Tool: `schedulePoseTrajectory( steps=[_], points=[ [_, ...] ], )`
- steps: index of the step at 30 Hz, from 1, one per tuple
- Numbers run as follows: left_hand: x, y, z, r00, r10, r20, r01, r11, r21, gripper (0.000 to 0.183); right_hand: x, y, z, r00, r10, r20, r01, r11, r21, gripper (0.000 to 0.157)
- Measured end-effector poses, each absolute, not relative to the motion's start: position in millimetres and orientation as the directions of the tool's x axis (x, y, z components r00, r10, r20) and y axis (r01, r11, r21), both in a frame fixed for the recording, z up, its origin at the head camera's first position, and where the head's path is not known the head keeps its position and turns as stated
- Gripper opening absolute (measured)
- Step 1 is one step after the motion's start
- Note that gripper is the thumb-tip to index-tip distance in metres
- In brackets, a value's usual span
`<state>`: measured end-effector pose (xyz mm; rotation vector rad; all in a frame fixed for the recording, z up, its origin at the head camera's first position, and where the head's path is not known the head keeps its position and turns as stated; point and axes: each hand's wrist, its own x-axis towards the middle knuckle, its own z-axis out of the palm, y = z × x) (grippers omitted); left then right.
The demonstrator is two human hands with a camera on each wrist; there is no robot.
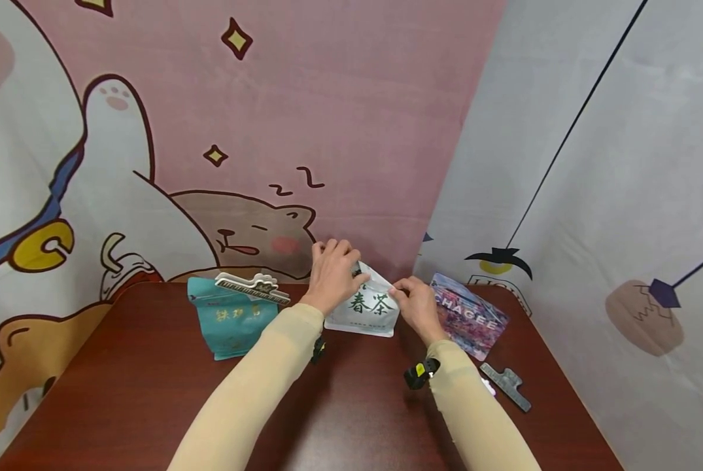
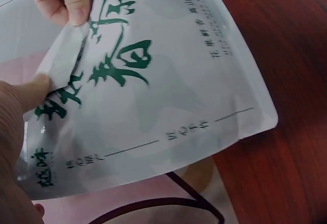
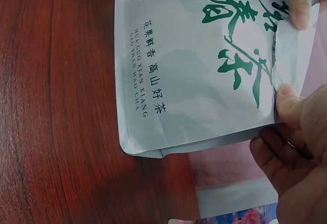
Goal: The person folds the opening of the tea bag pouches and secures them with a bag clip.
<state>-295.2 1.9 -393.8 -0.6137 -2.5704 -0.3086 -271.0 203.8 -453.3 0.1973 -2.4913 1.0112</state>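
Closest in, below and outward of the right hand (image 1: 418, 307), a loose metal clip (image 1: 506, 387) lies on the table (image 1: 351, 418), gripping nothing, beside the right sleeve (image 1: 475, 415); a white piece (image 1: 489, 386) peeps out by that sleeve, too hidden to identify. A little farther off, between the two hands, is the white bag (image 1: 365, 319) with green lettering. It looks partway through its closing: a strip (image 2: 66, 60) of its top edge is turned down over the front, yet no clip shows on it, so fastening that fold seems to be what is left. The right hand is nearly closed, pinching one end of the fold with its thumb in front and fingers behind. The left hand (image 1: 332, 278) holds the other end, its thumb pressed on the folded strip and its fingers bent over the top; how firmly either presses cannot be told. Just beyond the right hand, on its outer side, the purple pouch (image 1: 469, 317) sits tilted, with no clip visible on it. To the outer side of the left hand, the teal bag (image 1: 233, 333) appears finished, a large clip (image 1: 252, 288) across its top. Behind everything hangs the printed backdrop (image 1: 357, 131).
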Motion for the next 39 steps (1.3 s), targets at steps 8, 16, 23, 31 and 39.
schedulePoseTrajectory(
  steps=[8, 16, 23, 31, 39],
  points=[
    [-296.5, 0.8, -400.1, -0.809, 0.337, 0.481, 0.441, 0.889, 0.120, 0.043, -271.4, 203.7, -450.7, -0.902, -0.028, 0.430, -0.324, 0.702, -0.634, 0.005],
    [-297.8, 0.3, -402.3, -0.816, 0.330, 0.474, 0.434, 0.892, 0.127, 0.043, -270.1, 205.6, -447.0, -0.916, -0.053, 0.398, -0.318, 0.701, -0.638, 0.008],
    [-298.9, 0.7, -402.2, -0.808, 0.336, 0.484, 0.444, 0.887, 0.126, 0.044, -267.3, 211.5, -443.6, -0.936, -0.064, 0.347, -0.286, 0.715, -0.638, 0.012],
    [-298.7, 2.3, -401.9, -0.800, 0.337, 0.496, 0.447, 0.887, 0.118, 0.044, -260.8, 216.2, -439.4, -0.942, -0.070, 0.330, -0.279, 0.710, -0.646, 0.016],
    [-298.0, 3.6, -400.9, -0.799, 0.345, 0.493, 0.448, 0.888, 0.106, 0.046, -251.9, 223.7, -439.1, -0.936, -0.083, 0.343, -0.298, 0.706, -0.643, 0.018]
  ],
)
